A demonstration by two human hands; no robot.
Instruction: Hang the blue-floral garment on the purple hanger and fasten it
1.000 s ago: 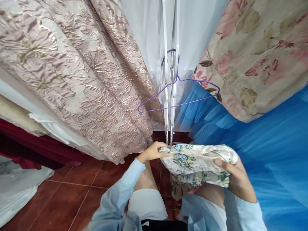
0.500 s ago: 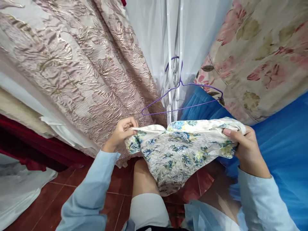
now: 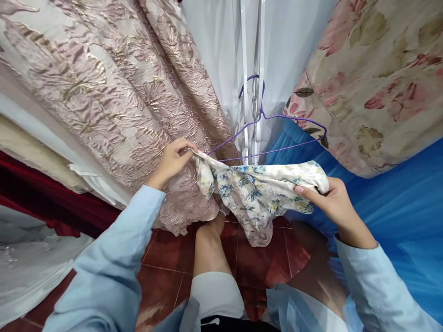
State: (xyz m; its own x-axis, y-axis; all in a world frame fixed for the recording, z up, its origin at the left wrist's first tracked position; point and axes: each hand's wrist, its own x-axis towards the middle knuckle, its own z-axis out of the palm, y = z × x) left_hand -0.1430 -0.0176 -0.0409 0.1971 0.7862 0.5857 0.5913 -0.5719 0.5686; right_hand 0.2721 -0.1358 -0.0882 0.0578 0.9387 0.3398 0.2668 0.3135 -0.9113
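hanging between left hand [image 3: 171, 161] and right hand [image 3: 335, 207]: floral garment [image 3: 251, 196]

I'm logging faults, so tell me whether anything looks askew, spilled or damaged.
Slightly askew: the purple hanger tilts, its right end higher in view. The floral garment is crumpled between left hand and right hand. No spill or damage shows.

pink brocade [image 3: 138, 101] L | wht drape [image 3: 290, 46] bk | blu tulle [image 3: 391, 221] R | red flr tiles [image 3: 162, 281]

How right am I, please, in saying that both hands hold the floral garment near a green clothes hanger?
The clothes hanger is purple, not green, as the head view shows; the left hand and right hand do hold the floral garment near it.
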